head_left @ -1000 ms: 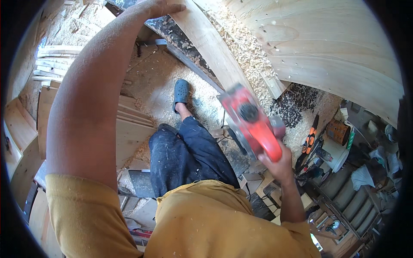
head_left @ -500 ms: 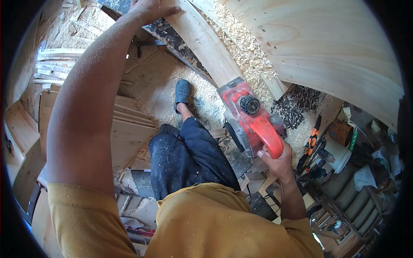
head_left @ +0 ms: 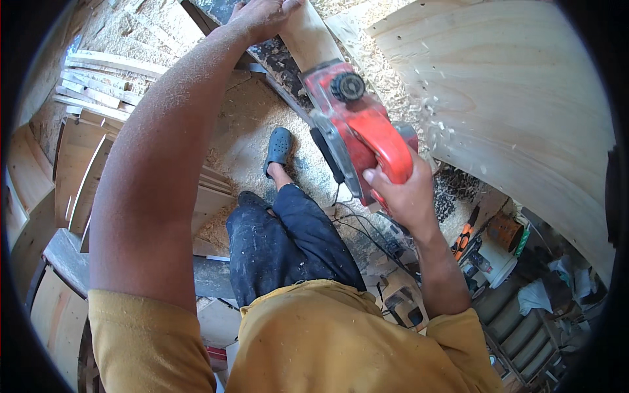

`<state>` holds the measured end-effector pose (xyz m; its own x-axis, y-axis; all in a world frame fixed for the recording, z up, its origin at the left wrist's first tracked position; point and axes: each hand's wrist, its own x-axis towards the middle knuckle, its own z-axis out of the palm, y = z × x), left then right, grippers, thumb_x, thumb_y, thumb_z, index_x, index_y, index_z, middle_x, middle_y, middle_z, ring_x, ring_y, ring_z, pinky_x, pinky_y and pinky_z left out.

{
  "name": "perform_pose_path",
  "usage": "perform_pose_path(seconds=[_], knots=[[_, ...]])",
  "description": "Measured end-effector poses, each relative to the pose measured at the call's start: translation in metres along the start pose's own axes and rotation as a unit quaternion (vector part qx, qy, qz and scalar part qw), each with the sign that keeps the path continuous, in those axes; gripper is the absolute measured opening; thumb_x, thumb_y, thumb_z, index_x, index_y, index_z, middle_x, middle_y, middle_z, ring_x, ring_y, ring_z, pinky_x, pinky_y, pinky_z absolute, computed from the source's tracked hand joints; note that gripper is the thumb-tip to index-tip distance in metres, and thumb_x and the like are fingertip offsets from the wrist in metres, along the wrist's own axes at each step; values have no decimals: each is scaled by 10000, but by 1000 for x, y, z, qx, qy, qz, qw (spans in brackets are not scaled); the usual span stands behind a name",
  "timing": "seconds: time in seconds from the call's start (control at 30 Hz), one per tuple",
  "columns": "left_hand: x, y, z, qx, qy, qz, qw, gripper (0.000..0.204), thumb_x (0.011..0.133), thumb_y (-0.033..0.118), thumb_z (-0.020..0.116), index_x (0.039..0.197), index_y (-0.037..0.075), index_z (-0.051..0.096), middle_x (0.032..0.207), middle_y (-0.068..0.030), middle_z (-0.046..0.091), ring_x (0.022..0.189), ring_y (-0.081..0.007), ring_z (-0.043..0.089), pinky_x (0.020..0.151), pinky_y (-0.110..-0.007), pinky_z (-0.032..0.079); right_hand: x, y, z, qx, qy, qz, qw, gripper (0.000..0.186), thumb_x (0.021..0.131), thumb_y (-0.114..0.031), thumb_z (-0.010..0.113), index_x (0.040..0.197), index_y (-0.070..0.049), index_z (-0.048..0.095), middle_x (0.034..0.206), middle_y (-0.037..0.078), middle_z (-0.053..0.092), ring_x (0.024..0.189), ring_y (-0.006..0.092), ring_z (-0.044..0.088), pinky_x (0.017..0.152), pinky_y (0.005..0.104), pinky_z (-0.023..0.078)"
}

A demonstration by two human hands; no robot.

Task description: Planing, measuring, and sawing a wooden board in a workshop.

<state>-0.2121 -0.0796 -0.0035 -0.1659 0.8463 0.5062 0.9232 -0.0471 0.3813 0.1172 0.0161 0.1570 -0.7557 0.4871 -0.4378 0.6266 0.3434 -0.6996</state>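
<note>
My right hand [head_left: 405, 191] is wrapped around the rear handle of a red electric planer [head_left: 357, 121] with a black front knob. The planer rests on a narrow pale wooden board [head_left: 310, 40], its front end pointing away from me. At the top edge, my left hand [head_left: 267, 18] holds the board ahead of the planer, with the thumb over its face. The fingertips are partly cut off by the picture's edge. Under the board runs a dark, stained bench [head_left: 280, 71]. Wood chips fly to the right of the planer.
A large plywood sheet [head_left: 517, 111] fills the right side, with heaped shavings [head_left: 380, 72] beside it. Curved wooden strips [head_left: 108, 78] lie at left. A black cord [head_left: 367, 226] trails behind the planer. Orange-handled pliers [head_left: 464, 239] and a white bucket [head_left: 498, 259] stand lower right.
The planer, in my right hand, has moved forward and left along the board toward my left hand. Chips now spray over the plywood. My left hand has shifted slightly right and up.
</note>
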Motion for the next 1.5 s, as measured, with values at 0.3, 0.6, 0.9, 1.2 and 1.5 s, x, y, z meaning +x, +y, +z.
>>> perform_pose_path(seconds=[0.3, 0.6, 0.9, 1.2, 1.5], knots=[[-3, -6, -26, -340, 29, -321, 883, 391, 959, 271, 373, 1229, 37, 532, 1152, -205, 590, 1054, -320, 551, 920, -405, 425, 60, -35, 23, -38, 24, -122, 991, 323, 729, -164, 732, 992, -4, 635, 775, 110, 645, 691, 184, 621, 652, 316, 491], [-93, 298, 92, -459, -14, -590, 664, 359, 854, 343, 607, 867, -15, 608, 748, -134, 615, 717, -216, 578, 677, -331, 461, 74, -46, 23, -45, 19, -102, 994, 304, 707, -181, 715, 946, -1, 659, 805, 169, 684, 757, 274, 677, 708, 357, 515], [-43, 329, 110, -395, -134, -610, 674, 628, 831, 529, 570, 857, -94, 647, 812, -300, 637, 821, -426, 641, 760, -473, 504, 95, -67, 33, -15, 3, -116, 993, 277, 732, -148, 702, 954, 11, 658, 798, 152, 692, 738, 239, 679, 695, 350, 512], [-105, 365, 91, -361, -91, -584, 722, 623, 856, 538, 524, 733, -62, 639, 723, -284, 616, 736, -431, 627, 704, -480, 488, 59, -62, 54, 103, -32, -32, 994, 98, 787, -87, 681, 813, -19, 616, 588, 10, 552, 468, 78, 493, 424, 250, 413], [-173, 409, 58, -441, -60, -602, 663, 470, 844, 398, 604, 810, -70, 634, 776, -294, 621, 774, -421, 632, 718, -447, 507, 5, -51, 98, 200, 17, -22, 980, 88, 805, -54, 665, 790, -48, 578, 599, 4, 549, 459, 85, 487, 423, 243, 405]])
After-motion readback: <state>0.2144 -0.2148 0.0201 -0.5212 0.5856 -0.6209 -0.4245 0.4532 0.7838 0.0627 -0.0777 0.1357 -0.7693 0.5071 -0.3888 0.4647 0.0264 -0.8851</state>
